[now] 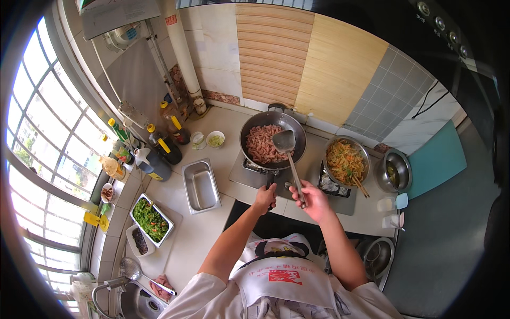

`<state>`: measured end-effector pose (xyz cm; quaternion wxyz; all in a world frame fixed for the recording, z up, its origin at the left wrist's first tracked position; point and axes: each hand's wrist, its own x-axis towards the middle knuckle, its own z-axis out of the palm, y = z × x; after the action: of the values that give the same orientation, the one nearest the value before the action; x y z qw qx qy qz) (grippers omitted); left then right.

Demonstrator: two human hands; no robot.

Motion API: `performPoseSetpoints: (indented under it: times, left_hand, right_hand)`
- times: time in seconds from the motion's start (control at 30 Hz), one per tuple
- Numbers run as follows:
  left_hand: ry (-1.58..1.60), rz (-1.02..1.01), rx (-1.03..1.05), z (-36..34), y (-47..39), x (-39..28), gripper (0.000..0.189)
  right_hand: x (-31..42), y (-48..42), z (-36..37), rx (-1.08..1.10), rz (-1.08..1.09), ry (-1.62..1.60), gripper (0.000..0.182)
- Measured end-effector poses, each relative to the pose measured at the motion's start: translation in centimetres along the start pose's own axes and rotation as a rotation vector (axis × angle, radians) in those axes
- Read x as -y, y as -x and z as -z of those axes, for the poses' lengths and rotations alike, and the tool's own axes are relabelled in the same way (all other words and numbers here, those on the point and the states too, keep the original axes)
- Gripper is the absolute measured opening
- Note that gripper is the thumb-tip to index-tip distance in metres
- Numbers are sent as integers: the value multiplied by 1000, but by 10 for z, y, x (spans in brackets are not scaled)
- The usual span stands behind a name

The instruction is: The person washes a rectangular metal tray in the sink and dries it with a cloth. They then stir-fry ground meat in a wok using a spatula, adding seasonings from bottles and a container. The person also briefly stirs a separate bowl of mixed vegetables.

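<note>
My left hand grips the dark handle of a wok, which sits over the left burner of the gas stove. Pinkish strips of meat cover much of the wok's bottom. In my right hand is the long handle of a metal wok spatula. Its blade lies face down on the right part of the meat. To the right, a metal bowl of shredded vegetables stands over the other burner, with wooden chopsticks leaning out of it.
A bare steel pan lies left of the stove, near a small bowl of chopped greens. Several sauce bottles line the window side. A tray of green vegetables stands beyond a sink. At right are a steel pot and seasoning containers.
</note>
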<state>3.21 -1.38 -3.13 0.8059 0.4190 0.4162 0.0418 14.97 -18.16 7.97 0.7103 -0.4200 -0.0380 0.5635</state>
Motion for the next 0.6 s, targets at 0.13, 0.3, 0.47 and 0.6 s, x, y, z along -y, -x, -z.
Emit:
performPoseSetpoints:
  times: [0.13, 0.3, 0.47, 0.6]
  left_hand:
    - [-174, 9, -126, -2, 10, -19, 33]
    - [-223, -54, -186, 5, 3, -9, 34]
    - [-231, -28, -210, -5, 10, -8, 36]
    - [-250, -41, -186, 3, 19, -9, 36]
  right_hand:
    - [2, 0, 32, -248, 58, 243, 22]
    - [-26, -22, 52, -284, 41, 331, 14]
    - [-41, -38, 66, -281, 77, 493, 11]
    - [-45, -64, 87, -402, 432, 917, 22]
